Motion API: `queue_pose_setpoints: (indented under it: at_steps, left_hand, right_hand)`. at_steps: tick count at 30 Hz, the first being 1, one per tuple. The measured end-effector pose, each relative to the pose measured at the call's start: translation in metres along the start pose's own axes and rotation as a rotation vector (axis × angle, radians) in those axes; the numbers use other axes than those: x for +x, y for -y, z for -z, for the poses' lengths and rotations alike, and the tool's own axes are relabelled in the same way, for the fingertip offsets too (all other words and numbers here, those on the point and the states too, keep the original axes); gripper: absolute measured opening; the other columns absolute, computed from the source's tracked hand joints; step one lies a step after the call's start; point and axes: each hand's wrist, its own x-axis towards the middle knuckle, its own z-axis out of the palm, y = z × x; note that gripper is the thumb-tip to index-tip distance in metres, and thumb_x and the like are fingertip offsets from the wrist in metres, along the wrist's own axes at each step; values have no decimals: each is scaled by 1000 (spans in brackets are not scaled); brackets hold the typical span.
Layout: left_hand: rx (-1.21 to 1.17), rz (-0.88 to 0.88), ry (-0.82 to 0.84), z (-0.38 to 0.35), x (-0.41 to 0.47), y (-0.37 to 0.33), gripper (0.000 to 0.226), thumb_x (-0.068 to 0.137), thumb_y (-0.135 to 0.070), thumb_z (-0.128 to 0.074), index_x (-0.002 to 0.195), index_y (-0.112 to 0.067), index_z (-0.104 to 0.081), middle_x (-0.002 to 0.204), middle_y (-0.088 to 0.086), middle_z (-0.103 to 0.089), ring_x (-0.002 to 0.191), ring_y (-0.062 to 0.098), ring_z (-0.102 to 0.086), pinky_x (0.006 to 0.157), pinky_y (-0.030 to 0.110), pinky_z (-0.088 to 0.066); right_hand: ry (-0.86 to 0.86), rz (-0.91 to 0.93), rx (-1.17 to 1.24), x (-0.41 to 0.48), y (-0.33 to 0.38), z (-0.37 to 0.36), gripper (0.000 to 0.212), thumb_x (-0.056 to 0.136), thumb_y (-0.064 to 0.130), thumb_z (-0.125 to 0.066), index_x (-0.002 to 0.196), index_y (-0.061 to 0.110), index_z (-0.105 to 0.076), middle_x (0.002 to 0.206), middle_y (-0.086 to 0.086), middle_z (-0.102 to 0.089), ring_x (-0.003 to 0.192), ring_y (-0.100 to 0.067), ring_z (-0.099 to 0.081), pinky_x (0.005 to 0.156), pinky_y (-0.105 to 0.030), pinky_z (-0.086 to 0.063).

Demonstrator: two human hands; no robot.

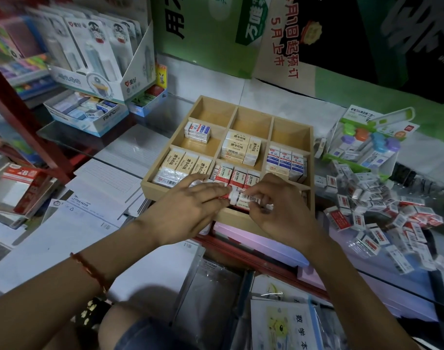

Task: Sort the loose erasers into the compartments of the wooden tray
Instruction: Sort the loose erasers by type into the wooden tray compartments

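The left hand [190, 205] comes in from 7 o'clock, fingers nearly straight and together, tips pressed to one end of a red-and-white eraser [237, 198]. The right hand [279, 210], from 5 o'clock, has curled fingers clamped on its other end. They hold it over the near edge of the wooden tray [311, 157]. At 12 o'clock from the hands, five compartments are stocked and the far row is bare. At 3 o'clock a big heap of loose erasers [382, 210] waits, so I'd guess half the sorting remains.
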Motion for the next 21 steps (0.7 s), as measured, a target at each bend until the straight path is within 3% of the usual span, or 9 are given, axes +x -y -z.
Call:
queue_pose_setpoints:
  at_steps: [2, 6, 11, 14, 18, 21]
  left_hand:
    - [-19, 10, -3, 0, 0, -1, 35, 88, -25, -41, 107, -15, -69, 120, 6, -64, 108, 20, -62, 103, 38, -29]
    - [-65, 49, -37, -4, -3, -5, 34, 90, -24, -41, 106, -13, -70, 122, 6, -63, 112, 18, -60, 106, 36, -28]
    - [-198, 141, -82, -7, -4, -11, 44, 99, -29, -28, 102, -10, -67, 121, 5, -63, 113, 15, -59, 109, 34, -28]
    - [-261, 210, -138, -10, -4, -14, 35, 96, -29, -37, 99, -11, -67, 119, 3, -65, 113, 11, -57, 108, 31, -28]
    - [-407, 364, -259, -10, 8, -22, 35, 88, -36, -48, 112, -14, -62, 106, 1, -68, 99, 8, -51, 91, 25, -33]
    - [-303, 313, -244, -12, 17, -20, 33, 86, -34, -48, 105, -16, -69, 97, -1, -68, 93, 11, -49, 81, 29, -31]
  right_hand:
    - [7, 27, -41, 0, 0, -2, 16, 79, 5, -63, 93, 3, -69, 89, -2, -57, 73, 3, -46, 67, -2, -32]
    - [60, 82, -102, 4, 3, -6, 21, 72, 8, -55, 85, 0, -70, 83, -11, -61, 74, -16, -52, 67, -20, -39]
    - [28, 87, -64, 2, 1, -7, 18, 82, 8, -61, 97, 2, -70, 91, -9, -60, 74, -8, -44, 68, -16, -33]
    - [-21, 69, -68, -2, 0, -14, 20, 78, 11, -60, 92, 3, -70, 83, -6, -57, 72, -7, -44, 72, -18, -35]
    - [-92, 17, 1, -3, -3, -17, 16, 81, 9, -61, 93, 5, -71, 81, 3, -47, 69, -6, -45, 68, 0, -30]
    - [-100, -11, 67, -6, -3, -18, 18, 82, 12, -60, 96, 8, -71, 80, 6, -47, 67, 4, -43, 70, -1, -34]
